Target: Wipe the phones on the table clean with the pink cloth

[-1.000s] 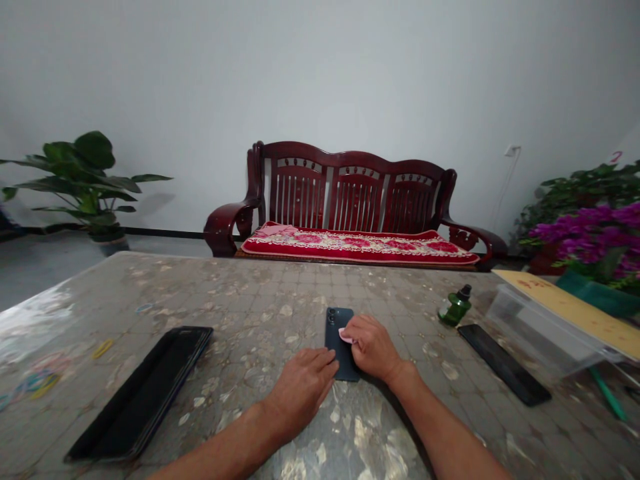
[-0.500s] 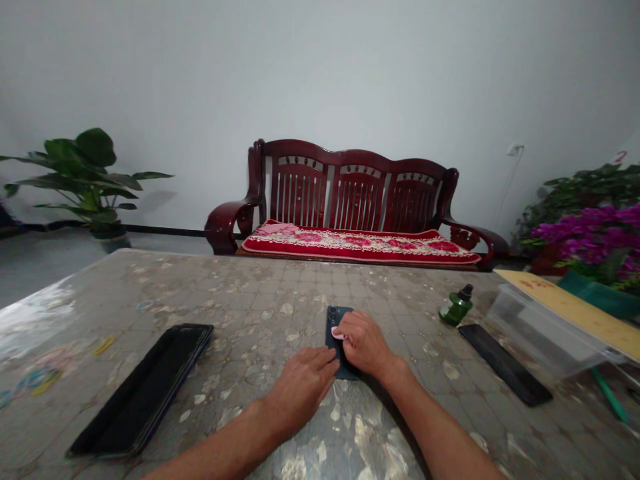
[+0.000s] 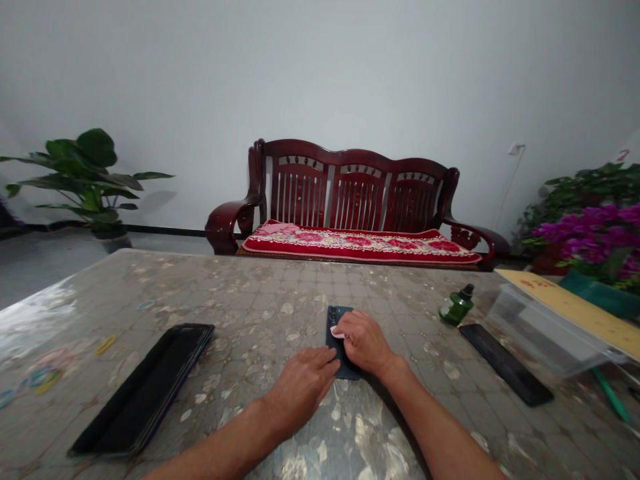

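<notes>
Plainly, I had the dark blue slab-shaped smartphone lying back-up on the mottled stone-patterned table, its camera cluster at the far end. Everything else I place against that phone.

My right hand lay over the phone's far half, fingers curled down and pinching a small pink pad of cloth against the back; it was closed on the pad, not on the phone itself. My left hand rested at the phone's near left corner, fingers nearly flat and loosely spread, fingertips touching the edge and pinning it; it gripped nothing.

I judged the phone rigid, fairly light and slick on its smooth back, apt to skate across the glossy top under sideways pressure. It would be safest taken by its two long edges, away from the lenses. The pad looked soft and limp, needing only a fingertip pinch.

Right of the phone and slightly farther off stood a small green glass bottle with a black cap. Nearer than the bottle lay a black flat phone, screen dark. Beyond both sat a clear plastic box. Well to the phone's left lay a black rectangular tablet, and left of that some coloured rubber bands.
</notes>
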Motion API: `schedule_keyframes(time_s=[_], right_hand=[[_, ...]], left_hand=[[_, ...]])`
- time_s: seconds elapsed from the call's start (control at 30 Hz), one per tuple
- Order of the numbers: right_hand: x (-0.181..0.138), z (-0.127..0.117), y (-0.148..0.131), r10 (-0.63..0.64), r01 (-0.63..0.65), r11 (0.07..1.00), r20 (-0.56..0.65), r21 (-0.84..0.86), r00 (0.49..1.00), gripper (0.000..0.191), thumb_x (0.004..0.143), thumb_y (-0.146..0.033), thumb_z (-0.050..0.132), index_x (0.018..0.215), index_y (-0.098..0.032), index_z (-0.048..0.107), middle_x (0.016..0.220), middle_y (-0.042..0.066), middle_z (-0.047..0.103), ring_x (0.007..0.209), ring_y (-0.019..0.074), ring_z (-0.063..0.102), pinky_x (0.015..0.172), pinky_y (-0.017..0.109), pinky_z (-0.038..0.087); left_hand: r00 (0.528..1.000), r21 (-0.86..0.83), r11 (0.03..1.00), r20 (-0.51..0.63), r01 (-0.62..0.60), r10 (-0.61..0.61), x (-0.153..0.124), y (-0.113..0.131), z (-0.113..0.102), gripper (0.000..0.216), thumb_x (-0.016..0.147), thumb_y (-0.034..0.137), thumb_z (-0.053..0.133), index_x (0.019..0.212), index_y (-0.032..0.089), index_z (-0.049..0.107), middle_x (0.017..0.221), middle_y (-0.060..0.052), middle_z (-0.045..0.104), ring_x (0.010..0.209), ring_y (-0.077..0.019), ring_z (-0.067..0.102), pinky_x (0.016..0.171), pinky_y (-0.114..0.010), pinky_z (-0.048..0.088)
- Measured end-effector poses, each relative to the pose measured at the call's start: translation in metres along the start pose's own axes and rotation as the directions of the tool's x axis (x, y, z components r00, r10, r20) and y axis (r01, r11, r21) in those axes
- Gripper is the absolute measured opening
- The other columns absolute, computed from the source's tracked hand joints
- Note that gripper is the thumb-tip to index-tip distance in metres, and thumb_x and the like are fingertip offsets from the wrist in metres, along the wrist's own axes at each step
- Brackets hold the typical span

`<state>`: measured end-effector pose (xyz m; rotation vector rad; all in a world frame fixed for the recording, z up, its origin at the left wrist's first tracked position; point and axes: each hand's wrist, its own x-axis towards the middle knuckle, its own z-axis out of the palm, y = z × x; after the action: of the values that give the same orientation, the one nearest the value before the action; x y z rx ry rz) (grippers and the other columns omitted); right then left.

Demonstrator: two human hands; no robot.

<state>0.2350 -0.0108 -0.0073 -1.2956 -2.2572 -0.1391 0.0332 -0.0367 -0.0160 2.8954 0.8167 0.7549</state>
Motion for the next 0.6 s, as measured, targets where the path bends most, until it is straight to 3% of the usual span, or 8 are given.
schedule_keyframes(time_s=[0.13, 0.4, 0.6], right_hand=[[-0.004, -0.002, 0.011, 0.077, -0.077, 0.997, -0.080, 0.004, 0.994, 0.033, 0.072, 0.003, 0.051, 0.082, -0.021, 0.071, 0.079, 0.003, 0.065, 0.078, 0.0175, 0.055, 0.073, 0.028, 0.038], [-0.022, -0.007, 0.010, -0.045, 0.052, 0.995, -0.073, 0.086, 0.996, 0.030, 0.068, 0.002, 0.050, 0.078, -0.020, 0.067, 0.073, 0.002, 0.061, 0.074, 0.0169, 0.054, 0.072, 0.028, 0.039], [-0.017, 0.003, 0.022, 0.105, -0.095, 0.993, -0.157, 0.070, 0.982, 0.034, 0.072, 0.003, 0.048, 0.086, -0.020, 0.069, 0.080, 0.004, 0.064, 0.080, 0.0186, 0.056, 0.076, 0.030, 0.041]], left_hand=[[1.000, 0.004, 1.000, 0.005, -0.009, 0.009, -0.001, -0.002, 0.001, 0.021, 0.093, 0.014, 0.052, 0.103, 0.019, 0.070, 0.111, -0.009, 0.072, 0.102, -0.0231, 0.068, 0.089, -0.037, 0.055], [1.000, 0.003, 1.000, 0.026, -0.008, 0.008, -0.003, -0.002, 0.003, 0.021, 0.091, 0.013, 0.055, 0.107, 0.019, 0.068, 0.114, -0.009, 0.071, 0.103, -0.0236, 0.068, 0.091, -0.037, 0.054], [1.000, -0.002, 1.000, 0.022, -0.006, 0.006, -0.002, -0.002, 0.001, 0.022, 0.093, 0.014, 0.052, 0.106, 0.019, 0.069, 0.113, -0.009, 0.072, 0.103, -0.0220, 0.068, 0.090, -0.035, 0.054]])
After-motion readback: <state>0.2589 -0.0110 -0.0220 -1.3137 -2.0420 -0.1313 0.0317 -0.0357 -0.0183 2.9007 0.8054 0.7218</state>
